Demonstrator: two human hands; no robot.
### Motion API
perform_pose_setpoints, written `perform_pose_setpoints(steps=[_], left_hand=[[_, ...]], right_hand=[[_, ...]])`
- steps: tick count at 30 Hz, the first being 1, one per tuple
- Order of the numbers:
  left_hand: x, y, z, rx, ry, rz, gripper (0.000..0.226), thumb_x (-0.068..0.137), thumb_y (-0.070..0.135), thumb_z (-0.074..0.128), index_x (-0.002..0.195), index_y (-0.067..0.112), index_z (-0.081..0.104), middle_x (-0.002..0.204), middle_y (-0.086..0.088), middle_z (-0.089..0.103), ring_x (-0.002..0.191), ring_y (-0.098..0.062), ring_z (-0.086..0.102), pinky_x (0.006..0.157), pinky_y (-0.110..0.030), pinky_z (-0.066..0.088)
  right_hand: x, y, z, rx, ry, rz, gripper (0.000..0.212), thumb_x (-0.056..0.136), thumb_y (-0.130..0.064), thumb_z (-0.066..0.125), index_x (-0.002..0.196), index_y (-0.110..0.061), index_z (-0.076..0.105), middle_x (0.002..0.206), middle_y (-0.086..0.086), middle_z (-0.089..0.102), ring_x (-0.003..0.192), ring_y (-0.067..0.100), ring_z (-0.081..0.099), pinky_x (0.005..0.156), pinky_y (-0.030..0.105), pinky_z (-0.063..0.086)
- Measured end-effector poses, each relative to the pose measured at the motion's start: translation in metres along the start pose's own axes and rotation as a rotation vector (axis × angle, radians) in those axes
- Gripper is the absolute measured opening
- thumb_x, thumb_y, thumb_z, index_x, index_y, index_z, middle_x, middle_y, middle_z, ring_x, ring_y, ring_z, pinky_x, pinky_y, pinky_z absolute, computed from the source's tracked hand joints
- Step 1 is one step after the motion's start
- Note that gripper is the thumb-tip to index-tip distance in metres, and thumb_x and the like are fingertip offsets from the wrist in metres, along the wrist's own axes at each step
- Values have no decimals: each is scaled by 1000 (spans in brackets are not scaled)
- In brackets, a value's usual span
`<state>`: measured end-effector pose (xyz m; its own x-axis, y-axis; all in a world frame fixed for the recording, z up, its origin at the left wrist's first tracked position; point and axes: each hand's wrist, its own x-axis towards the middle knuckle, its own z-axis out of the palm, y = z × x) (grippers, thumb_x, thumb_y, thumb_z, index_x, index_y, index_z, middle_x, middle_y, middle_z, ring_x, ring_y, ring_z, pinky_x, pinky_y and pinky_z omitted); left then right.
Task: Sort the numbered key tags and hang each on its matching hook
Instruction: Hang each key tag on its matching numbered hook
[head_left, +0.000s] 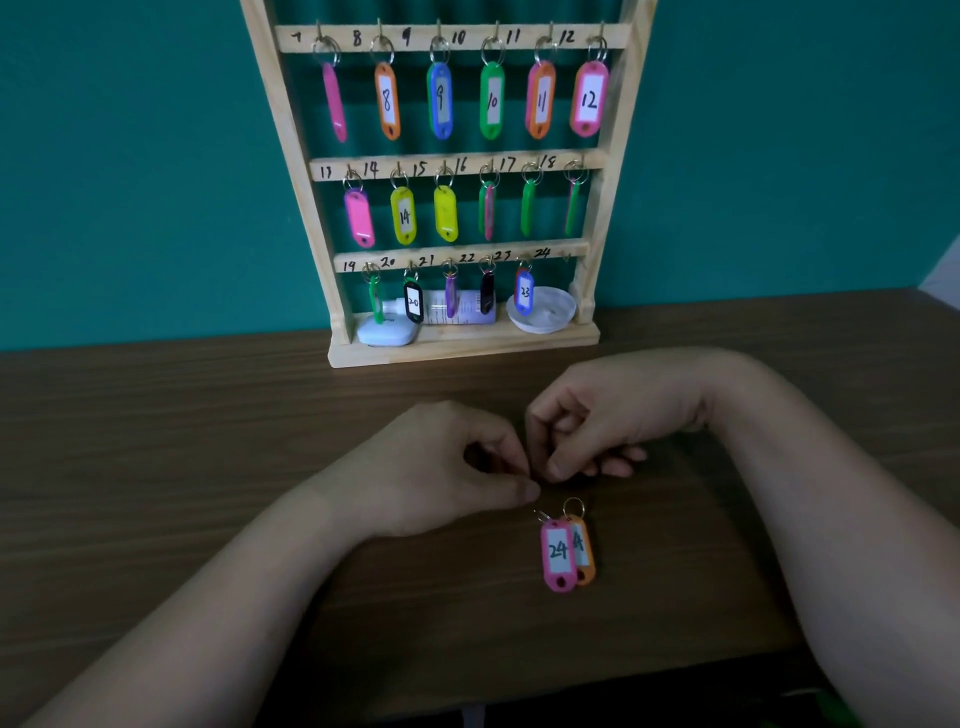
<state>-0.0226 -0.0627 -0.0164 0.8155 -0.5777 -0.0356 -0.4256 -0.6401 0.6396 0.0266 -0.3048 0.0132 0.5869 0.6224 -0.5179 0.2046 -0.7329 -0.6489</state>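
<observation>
Nearly done. Wooden rack (441, 353) stands at the back of the counter (156, 467). In the three rows in view, every hook from 7 to 23 carries a tag. Many hang edge-on or with the back out, so only 8, 9, 10, 11, 12, 14, 20 and 23 can be read, and those match their labels. Hook 24 (566, 256), at the right end of the bottom row, is bare. Rows above 7 are cut off, so their state is unknown. Two tags are left on the counter, just in front of the hands: pink tag (558, 553) marked 24, lying flat over orange tag (584, 556), whose number is half covered (a 4 shows). Their rings lie close together and may be linked, can't tell. Left hand (441, 467) and right hand (613, 415) sit low on the counter with fingertips meeting just above those rings. Both grips are curled in as if pinching, but whatever is between them is too small to see, so what they hold can't be told. Likely left: hang pink 24 on its hook and place the orange one. A white bowl (543, 312) and a bottle (462, 309) sit on the rack base.
</observation>
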Motion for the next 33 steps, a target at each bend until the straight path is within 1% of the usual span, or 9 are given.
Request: perform_pose_setpoints(steps=[2,5,8,13,16,21,25,29,33], left_hand=[[0,2,0,35,-13,-15,22,86,57,77,88,36,77,87,18,70,85,2,63,64,-14,42],[0,4,3,83,-46,-39,38,82,70,71,84,32,75,85,9,71,83,-4,64,72,-31,53],[-1,9,5,80,-52,-24,39,79,72,71,85,33,76,88,11,71,86,-3,65,77,-34,56],[0,13,11,87,-22,26,27,81,61,81,83,35,76,89,15,69,84,0,63,69,-25,50],[0,13,12,76,-37,30,29,82,65,78,86,36,77,91,17,68,86,1,62,66,-20,44],[-2,15,9,75,-106,31,37,77,72,77,88,37,75,93,18,68,88,2,62,66,-18,44],[-2,15,10,81,-83,35,29,79,62,82,88,35,76,93,16,69,87,1,64,65,-14,46],[-1,14,10,81,-90,31,17,84,52,80,90,36,77,94,20,69,89,4,62,65,-12,43],[0,12,13,64,-45,39,13,85,48,81,91,36,78,93,19,70,87,3,63,68,-12,45]], right_hand=[[-4,2,1,0,-22,2,13,100,-26,74,113,-22,73,86,2,71,60,10,60,47,19,43],[-9,2,2,3,-44,12,20,96,-28,80,112,-20,73,87,1,73,59,9,60,47,19,43],[-10,0,3,-36,-73,25,26,92,-28,84,113,-20,72,88,1,75,60,8,61,48,20,44],[-9,-2,6,-59,-59,42,22,92,-21,84,111,-16,73,86,5,74,58,11,60,50,22,46],[-8,-3,7,-80,-42,52,19,93,-20,83,109,-14,74,82,6,71,58,13,58,50,24,45],[-8,-5,6,-100,-49,66,19,93,-18,82,109,-14,74,78,3,70,56,12,57,50,24,44],[-6,-5,7,-106,-43,65,16,94,-17,80,109,-14,74,79,3,70,57,11,57,50,24,44],[-4,-4,6,-99,-36,67,15,95,-17,79,109,-14,74,81,3,71,58,11,58,51,24,45],[0,0,6,-61,50,55,12,96,-16,76,107,-17,74,82,3,73,59,11,59,49,21,45]])
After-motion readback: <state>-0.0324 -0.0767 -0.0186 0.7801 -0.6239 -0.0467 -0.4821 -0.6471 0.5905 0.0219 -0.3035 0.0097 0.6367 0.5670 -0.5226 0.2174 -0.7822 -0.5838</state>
